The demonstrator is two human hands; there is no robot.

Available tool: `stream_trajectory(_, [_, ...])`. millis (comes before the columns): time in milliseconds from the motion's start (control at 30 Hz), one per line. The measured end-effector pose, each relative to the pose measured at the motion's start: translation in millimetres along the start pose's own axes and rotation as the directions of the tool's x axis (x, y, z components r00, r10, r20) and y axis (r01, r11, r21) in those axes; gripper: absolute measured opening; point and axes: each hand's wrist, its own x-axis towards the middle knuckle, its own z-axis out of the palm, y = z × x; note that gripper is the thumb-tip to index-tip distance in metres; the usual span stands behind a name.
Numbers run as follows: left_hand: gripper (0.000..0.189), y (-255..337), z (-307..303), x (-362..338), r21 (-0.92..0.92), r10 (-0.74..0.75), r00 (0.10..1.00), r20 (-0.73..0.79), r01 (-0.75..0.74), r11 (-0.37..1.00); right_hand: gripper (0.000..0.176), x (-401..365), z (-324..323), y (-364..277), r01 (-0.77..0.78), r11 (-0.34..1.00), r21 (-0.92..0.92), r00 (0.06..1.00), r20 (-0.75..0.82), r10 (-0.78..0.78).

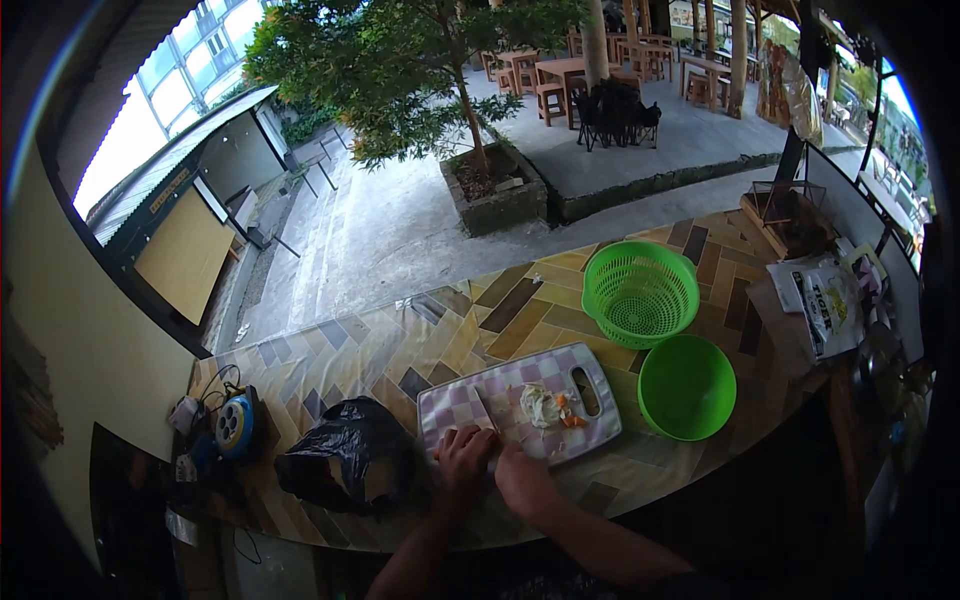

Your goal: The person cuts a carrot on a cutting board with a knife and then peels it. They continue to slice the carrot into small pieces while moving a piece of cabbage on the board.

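Note:
A pink and white checkered cutting board (590, 358) lies on the patterned counter. My right hand (524, 480) is closed round the handle of a knife (486, 402), whose blade points away over the board. Just left of it, my left hand (466, 456) is at the board's lower left edge, fingers bent over a small orange piece (436, 454) that is mostly hidden. Pale shreds (540, 406) and orange bits (572, 420) lie in a small heap on the board's right half, beside the handle hole.
A green strainer basket (640, 290) and a green bowl (687, 388) stand right of the board. A black plastic bag (350, 455) sits at the left, with a blue cable reel (234, 426) beyond it. Packets (828, 308) lie at the far right.

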Motion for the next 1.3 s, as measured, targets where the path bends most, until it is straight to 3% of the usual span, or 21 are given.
stream_trajectory(67, [0.016, -1.3, 2.1, -2.6, -0.043, -0.098, 0.995, 0.003, 0.098, 0.994, 0.021, 0.4, -0.9, -6.0, -0.036, 0.999, -0.031, 0.999, -0.025, 0.035])
stream_trajectory(167, [0.015, -16.6, 13.7, 1.3, -0.025, -0.148, 0.989, -0.021, 0.148, 0.989, 0.025, -16.9, -13.5, 4.6, -0.043, 0.999, -0.032, 0.989, 0.141, 0.048])
stream_trajectory(267, [0.013, -15.2, 15.0, 5.1, -0.001, -0.161, 0.987, -0.022, 0.161, 0.987, 0.034, -32.2, -0.2, 24.8, 0.011, 0.982, 0.191, 0.999, 0.045, -0.020])
stream_trajectory(367, [0.012, -7.2, 8.4, 4.5, 0.001, -0.143, 0.989, -0.026, 0.143, 0.990, 0.038, -34.8, -21.9, 31.7, 0.067, 0.937, 0.344, 0.995, 0.050, -0.089])
stream_trajectory(567, [0.012, -4.4, 11.1, -1.6, 0.022, -0.110, 0.993, -0.050, 0.112, 0.994, 0.031, -37.8, -54.1, 7.3, -0.026, 0.994, 0.106, 0.987, 0.162, 0.009])
stream_trajectory(967, [0.011, -17.0, 25.8, -11.2, 0.121, -0.003, 0.994, -0.113, 0.017, 0.993, 0.025, -32.2, -44.7, -1.6, 0.061, 0.991, 0.119, 0.996, 0.060, -0.068])
stream_trajectory(1067, [0.010, -20.5, 26.5, -11.1, 0.134, 0.007, 0.997, -0.082, 0.004, 0.991, 0.023, -33.9, -59.6, -15.0, 0.071, 0.997, -0.004, 0.992, 0.109, -0.070])
stream_trajectory(1167, [0.009, -32.8, 35.3, -16.7, 0.178, 0.067, 0.996, -0.063, -0.055, 0.983, 0.022, -34.9, -59.6, -18.0, 0.024, 1.000, 0.003, 0.993, 0.118, -0.024])
stream_trajectory(1300, [0.011, -17.9, 25.6, -10.4, 0.108, 0.007, 0.996, -0.089, 0.003, 0.994, 0.022, -34.5, -46.0, -9.5, 0.005, 1.000, 0.018, 0.990, 0.141, -0.007])
